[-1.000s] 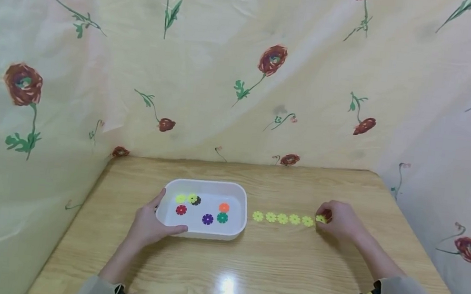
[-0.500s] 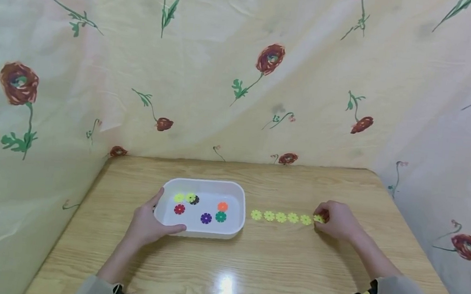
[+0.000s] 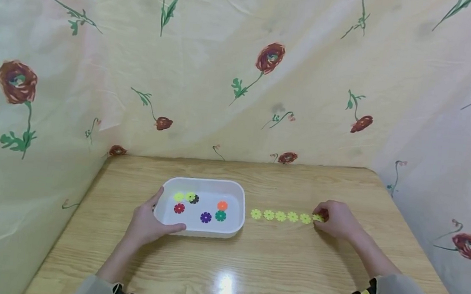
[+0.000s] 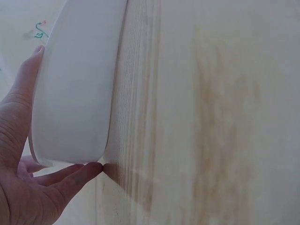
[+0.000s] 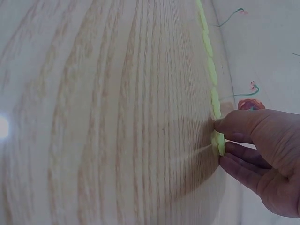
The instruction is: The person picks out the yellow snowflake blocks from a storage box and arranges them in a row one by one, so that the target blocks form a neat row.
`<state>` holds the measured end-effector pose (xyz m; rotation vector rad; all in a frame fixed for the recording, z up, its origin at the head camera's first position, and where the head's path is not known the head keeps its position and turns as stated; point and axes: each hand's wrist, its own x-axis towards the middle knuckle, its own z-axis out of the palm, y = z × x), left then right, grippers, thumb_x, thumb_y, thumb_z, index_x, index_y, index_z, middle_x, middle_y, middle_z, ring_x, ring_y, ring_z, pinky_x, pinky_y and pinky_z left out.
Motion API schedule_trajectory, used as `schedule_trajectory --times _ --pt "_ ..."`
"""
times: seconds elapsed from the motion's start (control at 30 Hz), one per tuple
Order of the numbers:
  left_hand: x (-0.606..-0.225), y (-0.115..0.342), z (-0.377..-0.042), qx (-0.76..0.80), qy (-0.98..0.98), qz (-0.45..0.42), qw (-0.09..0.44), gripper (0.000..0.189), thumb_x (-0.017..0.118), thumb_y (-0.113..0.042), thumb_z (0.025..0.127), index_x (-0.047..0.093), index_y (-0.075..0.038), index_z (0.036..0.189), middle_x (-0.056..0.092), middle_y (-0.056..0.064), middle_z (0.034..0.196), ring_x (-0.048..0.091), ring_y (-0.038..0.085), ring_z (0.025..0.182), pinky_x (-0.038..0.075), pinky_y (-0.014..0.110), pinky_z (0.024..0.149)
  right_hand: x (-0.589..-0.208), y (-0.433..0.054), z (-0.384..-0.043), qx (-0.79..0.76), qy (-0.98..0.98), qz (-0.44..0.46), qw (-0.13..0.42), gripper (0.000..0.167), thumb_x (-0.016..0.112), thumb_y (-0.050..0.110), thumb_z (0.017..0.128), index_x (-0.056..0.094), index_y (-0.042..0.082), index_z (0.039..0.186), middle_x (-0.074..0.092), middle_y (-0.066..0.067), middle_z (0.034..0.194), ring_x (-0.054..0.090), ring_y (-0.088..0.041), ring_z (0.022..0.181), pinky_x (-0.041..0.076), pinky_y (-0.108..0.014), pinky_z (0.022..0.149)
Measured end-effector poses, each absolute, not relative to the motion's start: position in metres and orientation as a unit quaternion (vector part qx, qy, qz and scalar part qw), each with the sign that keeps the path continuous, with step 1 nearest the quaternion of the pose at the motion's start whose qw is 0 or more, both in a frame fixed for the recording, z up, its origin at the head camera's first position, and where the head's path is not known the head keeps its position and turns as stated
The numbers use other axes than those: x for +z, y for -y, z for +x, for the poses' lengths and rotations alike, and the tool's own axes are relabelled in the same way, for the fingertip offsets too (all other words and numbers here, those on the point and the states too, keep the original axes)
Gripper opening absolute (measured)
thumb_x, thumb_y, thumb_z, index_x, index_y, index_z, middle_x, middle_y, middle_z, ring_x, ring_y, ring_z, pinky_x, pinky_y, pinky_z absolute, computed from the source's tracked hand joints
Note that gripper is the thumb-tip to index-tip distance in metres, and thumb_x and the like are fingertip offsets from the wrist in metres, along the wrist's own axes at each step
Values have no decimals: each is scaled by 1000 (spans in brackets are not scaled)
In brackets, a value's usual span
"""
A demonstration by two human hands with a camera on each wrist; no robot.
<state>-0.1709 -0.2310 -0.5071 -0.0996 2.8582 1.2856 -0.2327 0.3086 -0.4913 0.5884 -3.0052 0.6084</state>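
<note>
My left hand (image 3: 145, 224) grips the left end of a white plastic basin (image 3: 226, 234), thumb over the near rim and fingers around the end. In the left wrist view, fingertips (image 4: 96, 168) touch the white wall low down. A row of several yellow-green snowflake discs (image 3: 281, 216) lies flat to the right of the basin. At the row's right end my right hand (image 3: 337, 219) pinches another yellow-green snowflake disc (image 5: 219, 143). That disc sits close against the last one in the row; the fingers partly cover it.
Loose snowflake discs lie inside the basin: a purple one (image 3: 205, 217), a green one (image 3: 220, 216), an orange one (image 3: 222, 205), a red one (image 3: 179, 208), a black one (image 3: 195, 199) and yellow ones (image 3: 179, 197). Flowered cloth (image 3: 209, 67) surrounds the wooden table (image 3: 188, 271).
My right hand and its pinched disc have edged slightly left, closer to the row. The left hand keeps its hold on the basin; the whole view has shifted a little.
</note>
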Motion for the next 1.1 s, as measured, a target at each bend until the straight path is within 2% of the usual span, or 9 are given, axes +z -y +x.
schedule_trajectory --times 0.23,0.43,0.63,0.87,1.1 --pt "-507 228 -174 410 -912 -31 -3 132 98 -54 69 25 -8 170 41 25 168 53 43 144 51 55 114 -484 -313 -236 194 963 188 -6 14 85 13 86 78 5 94 73 -2 83 64 -13 77 55 -31 69" --pt "-504 225 -178 411 -911 -29 1 132 98 -55 70 24 -10 170 41 24 168 54 42 142 53 54 113 -460 -303 -252 195 960 201 16 15 77 14 95 79 3 104 77 -11 96 70 -23 85 60 -42 73" --pt "-503 227 -175 403 -914 -37 9 133 97 -57 70 23 -8 170 40 26 168 53 42 144 50 56 115 -437 -253 -273 193 950 245 29 16 76 14 97 78 3 108 78 -11 100 71 -25 89 62 -46 78" --pt "-502 230 -173 405 -914 -36 7 132 96 -58 72 23 -9 170 40 26 168 53 43 143 51 56 115 -418 -185 -288 194 939 279 47 17 75 19 97 79 7 109 79 -7 100 73 -23 88 63 -41 78" --pt "-504 231 -171 406 -913 -28 2 131 97 -55 72 25 -7 169 42 27 166 56 42 140 53 56 113 -412 -114 -285 232 915 329 8 20 74 16 98 77 3 114 78 -9 104 72 -20 92 64 -34 82"
